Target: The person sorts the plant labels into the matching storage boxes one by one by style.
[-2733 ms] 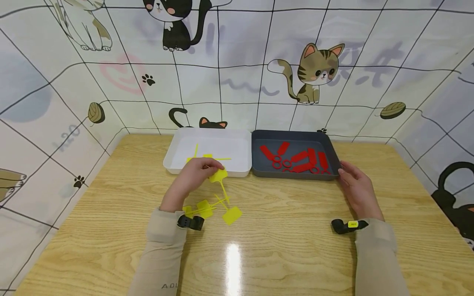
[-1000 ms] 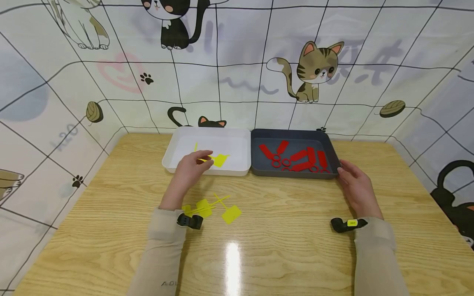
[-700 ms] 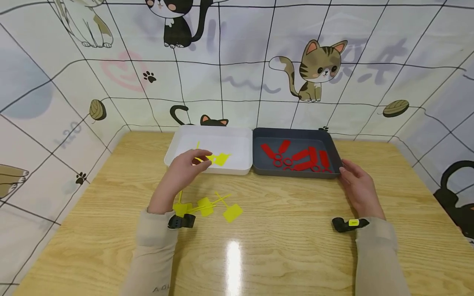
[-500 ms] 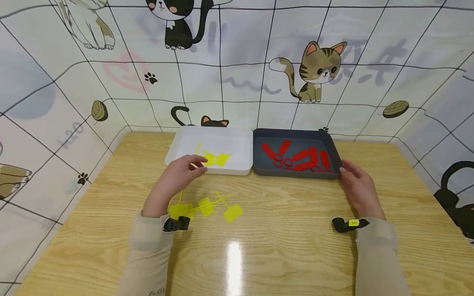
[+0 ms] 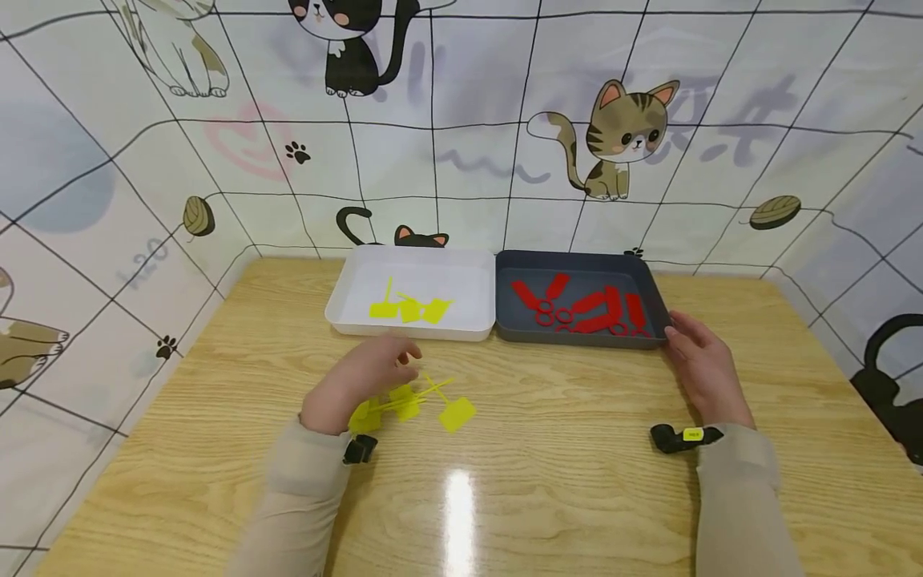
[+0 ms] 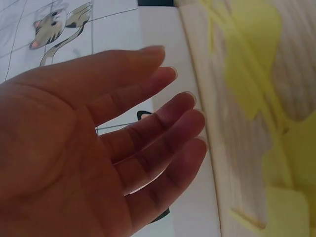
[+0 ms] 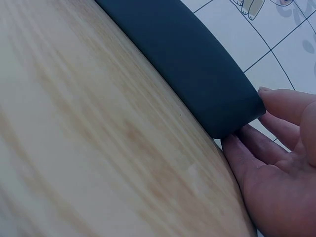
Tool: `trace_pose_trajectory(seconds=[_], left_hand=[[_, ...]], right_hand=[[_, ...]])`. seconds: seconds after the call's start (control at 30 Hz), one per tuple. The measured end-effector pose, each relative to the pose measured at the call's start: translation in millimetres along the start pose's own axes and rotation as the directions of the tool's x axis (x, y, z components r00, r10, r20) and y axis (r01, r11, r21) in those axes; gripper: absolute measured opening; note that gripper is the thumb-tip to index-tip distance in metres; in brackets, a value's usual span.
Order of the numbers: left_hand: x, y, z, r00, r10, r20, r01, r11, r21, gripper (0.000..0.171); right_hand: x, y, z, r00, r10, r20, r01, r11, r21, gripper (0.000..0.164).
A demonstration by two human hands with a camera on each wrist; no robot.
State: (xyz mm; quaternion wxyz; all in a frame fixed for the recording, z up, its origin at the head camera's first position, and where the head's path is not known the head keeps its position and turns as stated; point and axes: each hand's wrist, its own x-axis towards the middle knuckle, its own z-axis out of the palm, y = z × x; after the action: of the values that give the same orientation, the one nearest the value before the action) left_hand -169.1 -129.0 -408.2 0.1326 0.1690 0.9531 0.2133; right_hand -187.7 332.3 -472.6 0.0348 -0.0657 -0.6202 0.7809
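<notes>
My left hand (image 5: pixel 364 377) hovers just in front of the white tray, its fingers loosely bent and holding nothing. Partly behind it on the table lie several flat yellow tags with thin stems (image 5: pixel 457 414). The left wrist view shows these yellow tags (image 6: pixel 252 54) close past the fingertips, with the palm bare. Inside the white tray (image 5: pixel 454 331), three more yellow tags (image 5: pixel 409 310) lie near the front wall. My right hand (image 5: pixel 703 365) holds the front right corner of the dark grey tray (image 5: pixel 577 337), thumb and fingers on either side of that corner (image 7: pixel 242 113).
Several red tags with ring ends (image 5: pixel 591 303) lie in the dark grey tray, which stands side by side with the white one. Both sit at the back of the wooden table (image 5: pixel 548 465), before a wall cloth (image 5: pixel 476 160) printed with cats and a grid.
My left hand has let a yellow tag go into the white tray, then drawn back toward the tags on the table. The right hand stays at the dark grey tray's corner.
</notes>
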Motion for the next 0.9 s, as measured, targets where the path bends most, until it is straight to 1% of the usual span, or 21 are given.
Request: trace_pose_trajectory(seconds=[0.1, 0.2, 0.3, 0.4, 0.47, 0.6, 0.73, 0.9], left_hand=[[2.5, 7.4, 6.7, 1.000, -0.005, 0.019, 0.004, 0.999, 0.040, 0.028], [4.9, 12.5, 13.9, 1.000, 0.007, 0.020, -0.008, 0.996, 0.085, 0.027], [6.9, 16.3, 20.6, 0.999, 0.035, 0.005, -0.035, 0.989, 0.147, 0.026], [6.4, 20.6, 25.0, 0.999, 0.044, -0.019, -0.039, 0.979, 0.198, 0.023], [5.9, 22.7, 27.2, 0.999, 0.042, -0.032, -0.034, 0.974, 0.225, 0.018], [5.2, 26.0, 30.2, 0.998, 0.043, -0.046, -0.031, 0.968, 0.249, 0.010], [6.0, 28.0, 32.7, 0.997, 0.041, -0.062, -0.023, 0.962, 0.272, 0.008], [6.7, 31.3, 35.3, 0.997, 0.010, -0.072, 0.013, 0.947, 0.322, 0.008]], right_hand=[[-1, 1, -1, 1.000, -0.002, 0.004, 0.002, 1.000, 0.011, 0.062], [-1, 1, -2, 1.000, -0.001, 0.008, 0.001, 1.000, 0.021, 0.063], [-1, 1, -2, 1.000, 0.002, 0.010, -0.002, 1.000, 0.022, 0.063], [-1, 1, -2, 1.000, 0.004, 0.007, -0.004, 1.000, 0.015, 0.062], [0, 1, -2, 1.000, 0.005, 0.004, -0.005, 1.000, 0.002, 0.062], [1, 1, -2, 1.000, -0.001, 0.000, 0.001, 1.000, -0.011, 0.061], [2, 1, -1, 1.000, -0.007, -0.002, 0.007, 1.000, -0.005, 0.061], [2, 1, -1, 1.000, -0.005, -0.009, 0.005, 1.000, -0.006, 0.061]])
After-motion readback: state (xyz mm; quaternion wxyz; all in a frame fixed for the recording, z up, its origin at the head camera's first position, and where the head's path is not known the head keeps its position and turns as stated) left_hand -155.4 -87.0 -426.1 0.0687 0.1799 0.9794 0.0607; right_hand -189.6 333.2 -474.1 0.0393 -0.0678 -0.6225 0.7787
